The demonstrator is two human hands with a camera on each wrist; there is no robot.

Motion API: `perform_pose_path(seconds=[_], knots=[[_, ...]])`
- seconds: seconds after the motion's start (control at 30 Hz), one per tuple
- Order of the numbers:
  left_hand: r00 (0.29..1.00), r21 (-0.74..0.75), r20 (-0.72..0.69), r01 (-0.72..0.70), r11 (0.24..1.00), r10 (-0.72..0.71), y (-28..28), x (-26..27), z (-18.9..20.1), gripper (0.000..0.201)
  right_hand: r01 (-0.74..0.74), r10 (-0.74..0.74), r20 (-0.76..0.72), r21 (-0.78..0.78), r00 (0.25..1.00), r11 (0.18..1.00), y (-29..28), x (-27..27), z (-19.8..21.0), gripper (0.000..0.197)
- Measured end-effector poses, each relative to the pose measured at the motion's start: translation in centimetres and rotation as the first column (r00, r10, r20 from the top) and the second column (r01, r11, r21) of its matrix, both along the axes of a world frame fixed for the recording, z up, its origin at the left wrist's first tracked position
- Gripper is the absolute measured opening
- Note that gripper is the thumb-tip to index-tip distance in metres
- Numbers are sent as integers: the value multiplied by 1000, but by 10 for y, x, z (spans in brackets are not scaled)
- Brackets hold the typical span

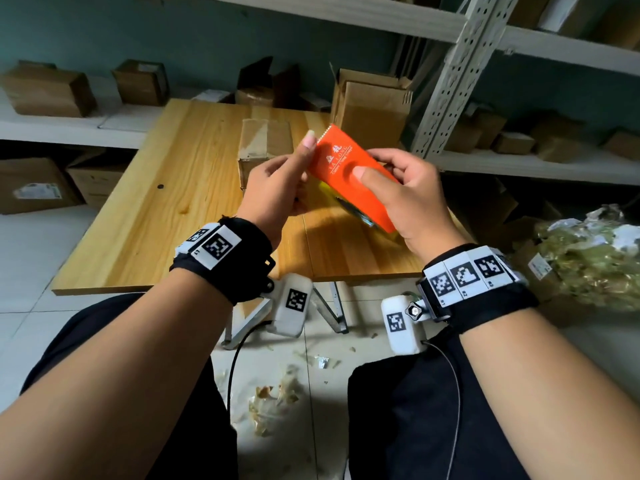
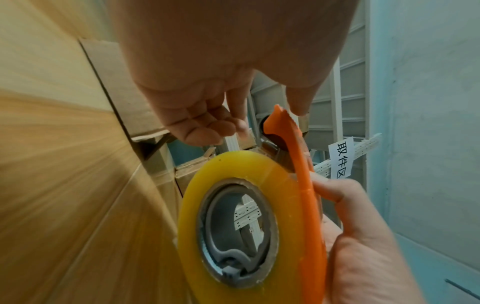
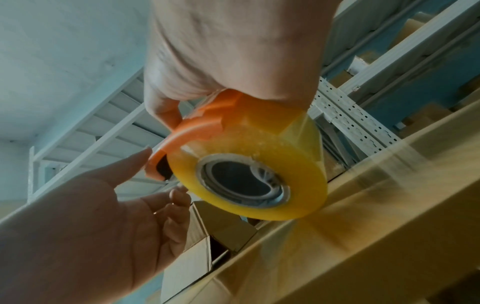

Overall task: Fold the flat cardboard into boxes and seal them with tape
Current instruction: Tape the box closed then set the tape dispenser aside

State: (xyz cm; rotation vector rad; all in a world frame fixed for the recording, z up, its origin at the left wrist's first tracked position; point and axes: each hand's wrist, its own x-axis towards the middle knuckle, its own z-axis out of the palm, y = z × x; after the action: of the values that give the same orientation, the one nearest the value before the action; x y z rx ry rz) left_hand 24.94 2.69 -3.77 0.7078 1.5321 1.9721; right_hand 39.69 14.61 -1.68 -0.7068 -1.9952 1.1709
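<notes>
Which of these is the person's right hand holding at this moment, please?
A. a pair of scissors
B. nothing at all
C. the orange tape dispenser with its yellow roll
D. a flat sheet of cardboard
C: the right hand grips the orange tape dispenser with its yellow tape roll, held above the wooden table, while the left hand reaches to its serrated end.

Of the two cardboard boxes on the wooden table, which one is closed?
The low box just beyond the hands is closed, with tape across its top. The taller box behind it, at the far right corner, has flaps standing open.
</notes>
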Motion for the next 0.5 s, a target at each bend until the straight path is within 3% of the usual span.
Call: perform_pose_path(seconds=[0.27,0.5], knots=[[983,111,183,-6,994,-15,-13,-13,8,16,-118,119,0,63,993,991,-15,-14,2,34],[983,100,180,5,995,-23,-21,-24,4,28,-124,107,112,159,988,979,-17,-23,6,44]])
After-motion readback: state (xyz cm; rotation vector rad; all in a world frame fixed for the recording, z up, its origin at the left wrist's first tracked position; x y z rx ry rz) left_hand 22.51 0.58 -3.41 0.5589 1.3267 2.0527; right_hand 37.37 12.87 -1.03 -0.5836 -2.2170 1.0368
